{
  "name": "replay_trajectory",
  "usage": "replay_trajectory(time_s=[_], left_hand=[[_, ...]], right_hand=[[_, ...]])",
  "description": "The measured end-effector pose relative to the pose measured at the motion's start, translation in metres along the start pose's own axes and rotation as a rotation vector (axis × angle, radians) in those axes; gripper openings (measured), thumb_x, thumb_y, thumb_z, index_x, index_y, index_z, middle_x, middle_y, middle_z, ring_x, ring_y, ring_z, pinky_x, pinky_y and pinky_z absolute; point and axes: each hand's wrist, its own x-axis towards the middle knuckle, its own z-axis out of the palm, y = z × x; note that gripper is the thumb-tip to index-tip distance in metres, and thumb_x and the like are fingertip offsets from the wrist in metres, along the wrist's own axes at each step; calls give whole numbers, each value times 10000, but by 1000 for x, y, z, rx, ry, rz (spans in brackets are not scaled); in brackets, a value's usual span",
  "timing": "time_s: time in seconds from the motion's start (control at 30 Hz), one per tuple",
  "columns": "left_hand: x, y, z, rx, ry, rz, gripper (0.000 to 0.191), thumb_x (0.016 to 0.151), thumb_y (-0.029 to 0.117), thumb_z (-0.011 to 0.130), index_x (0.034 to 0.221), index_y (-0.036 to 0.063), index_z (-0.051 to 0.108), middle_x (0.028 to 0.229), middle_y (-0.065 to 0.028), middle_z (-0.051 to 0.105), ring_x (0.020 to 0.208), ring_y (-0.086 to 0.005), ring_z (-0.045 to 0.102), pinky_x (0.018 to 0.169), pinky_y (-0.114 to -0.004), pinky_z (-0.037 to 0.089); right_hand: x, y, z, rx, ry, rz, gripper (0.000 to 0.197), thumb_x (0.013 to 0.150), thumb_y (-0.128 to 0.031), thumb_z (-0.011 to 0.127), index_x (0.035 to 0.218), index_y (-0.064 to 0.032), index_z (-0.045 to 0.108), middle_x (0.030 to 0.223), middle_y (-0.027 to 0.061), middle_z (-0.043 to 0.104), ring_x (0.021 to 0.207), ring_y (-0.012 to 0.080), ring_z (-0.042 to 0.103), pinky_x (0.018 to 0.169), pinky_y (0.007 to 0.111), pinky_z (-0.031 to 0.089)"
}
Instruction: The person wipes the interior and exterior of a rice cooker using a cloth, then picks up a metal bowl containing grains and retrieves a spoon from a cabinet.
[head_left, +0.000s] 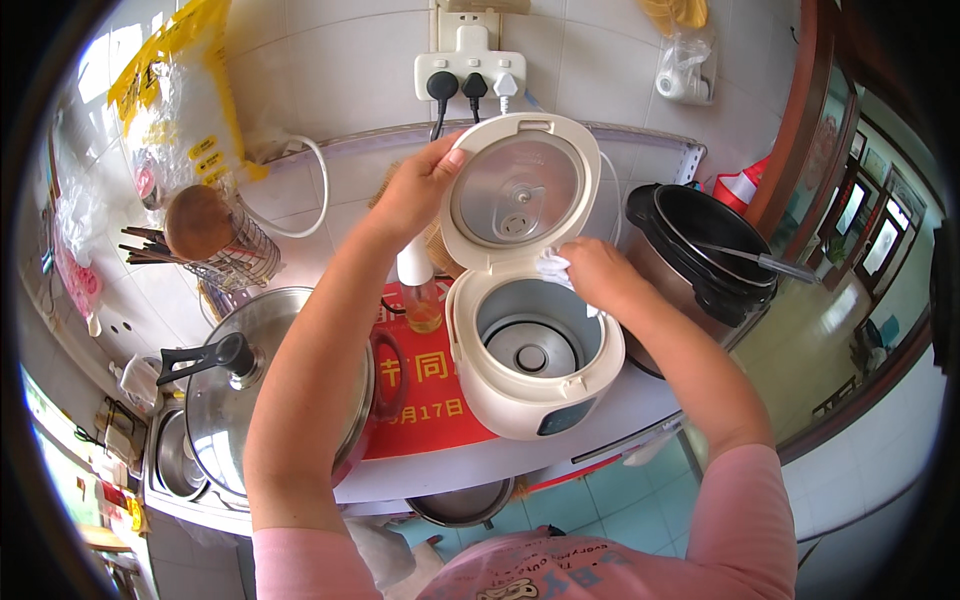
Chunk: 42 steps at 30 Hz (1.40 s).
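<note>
A cream-coloured rice cooker (495, 397) stands before me with its lid (517, 191) raised. The cooker's chamber (532, 356) shows a round metal heating plate and no inner pot. My left hand (424, 184) grips the left edge of the lid, thumb on its inner face. My right hand (600, 270) pinches a crumpled white cloth or tissue (553, 264) against the rear rim, by the hinge. One end of the white piece hangs out below the right hand.
To the right stands a dark electric pressure cooker (667, 277) with a metal utensil (780, 266) across its rim. A large glass-lidded pot (300, 307) is on the left, beside an oil bottle (421, 300). Behind are a wire utensil holder (251, 251) and a plugged-in power adapter (472, 64).
</note>
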Motion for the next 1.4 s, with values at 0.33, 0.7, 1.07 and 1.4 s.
replay_trajectory(time_s=[0.33,0.7,1.07,1.4], left_hand=[[1,-20,-3,-35,-3,126,416,1026,286,431,1367,51,475,1250,-99,582,1174,-176,501,1022,-309,371],[1,-21,-4,28,-3,136,419,1017,314,448,1360,75,486,1211,-98,599,1136,-180,513,1002,-302,383],[-1,-20,0,16,-32,129,425,1025,294,427,1384,67,450,1220,-89,586,1153,-168,505,1006,-308,379],[-21,-12,2,322,293,-13,654,1003,398,449,1489,29,215,1262,-215,562,1187,-249,520,1016,-325,377]], right_hand=[[43,-106,32,134,-83,-311,144,763,-60,662,902,-33,691,866,195,672,877,324,668,792,413,527],[-50,-133,-6,387,-242,-615,205,701,6,633,896,-38,681,814,123,664,853,307,634,789,403,495],[-166,-50,-69,272,-117,-399,337,652,107,609,922,-81,678,917,84,658,825,271,617,741,386,494],[-144,-52,-36,441,74,-558,388,669,156,497,938,-58,677,1007,118,661,950,320,629,870,375,510]])
